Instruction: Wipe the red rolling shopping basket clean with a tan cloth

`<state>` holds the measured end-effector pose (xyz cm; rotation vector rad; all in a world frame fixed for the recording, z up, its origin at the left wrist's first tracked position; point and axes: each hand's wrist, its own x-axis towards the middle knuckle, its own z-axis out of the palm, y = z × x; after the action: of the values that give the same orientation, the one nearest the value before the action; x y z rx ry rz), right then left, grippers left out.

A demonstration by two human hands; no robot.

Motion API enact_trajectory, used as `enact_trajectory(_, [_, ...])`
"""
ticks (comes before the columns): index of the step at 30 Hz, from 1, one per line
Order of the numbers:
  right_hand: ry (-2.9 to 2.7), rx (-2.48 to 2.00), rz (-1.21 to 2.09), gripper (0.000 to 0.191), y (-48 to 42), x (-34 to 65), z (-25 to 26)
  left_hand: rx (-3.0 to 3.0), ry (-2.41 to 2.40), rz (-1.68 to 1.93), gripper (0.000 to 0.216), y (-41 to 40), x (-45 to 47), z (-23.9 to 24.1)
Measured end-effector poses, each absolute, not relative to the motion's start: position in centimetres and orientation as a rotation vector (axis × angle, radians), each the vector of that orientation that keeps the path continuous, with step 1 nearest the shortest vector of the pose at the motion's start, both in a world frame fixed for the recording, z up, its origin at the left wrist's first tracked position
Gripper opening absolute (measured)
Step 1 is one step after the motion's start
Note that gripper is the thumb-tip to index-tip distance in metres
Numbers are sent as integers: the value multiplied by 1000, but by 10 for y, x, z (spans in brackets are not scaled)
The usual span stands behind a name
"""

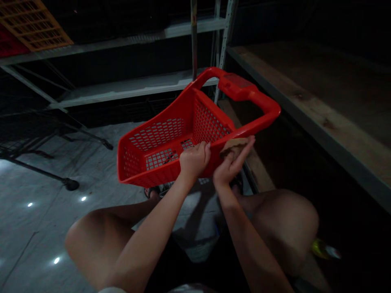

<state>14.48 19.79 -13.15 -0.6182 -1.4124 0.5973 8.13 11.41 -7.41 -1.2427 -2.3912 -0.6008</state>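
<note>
A red plastic shopping cart (pixel 161 134) with perforated walls stands in front of me, its looped handle (pixel 262 101) towards the upper right. My left hand (pixel 194 159) is closed over the near top rim of its basket. To the right, my right hand (pixel 229 167) presses a tan, cloth-like piece (pixel 236 143) against the cart's side just below the handle. The fingers of that hand are long and partly straight, with the thumb bent in. What the tan piece is made of cannot be made out in the dim light.
Behind the cart runs a white metal rack (pixel 128 89), with an orange crate (pixel 36 24) high on the left. A wooden shelf (pixel 320 110) borders the right. Dark wheeled legs (pixel 45 173) stand at left. A yellowish bottle (pixel 324 249) lies near my right knee.
</note>
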Motion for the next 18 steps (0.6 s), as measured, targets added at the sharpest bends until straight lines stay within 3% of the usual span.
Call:
enact_trajectory(6, [-1415,-488,408,52,243,144,-65,-1247,-2422,-629,44,117,85,-74])
enact_trajectory(14, [-1775,-324,153,42,201,156,-105,-1245,-2348,-576,47,113,86,-75])
enact_trajectory(18, [-1884,-241,66,34,222,166,-112,-1311,-2284,-574,47,107,86,-73])
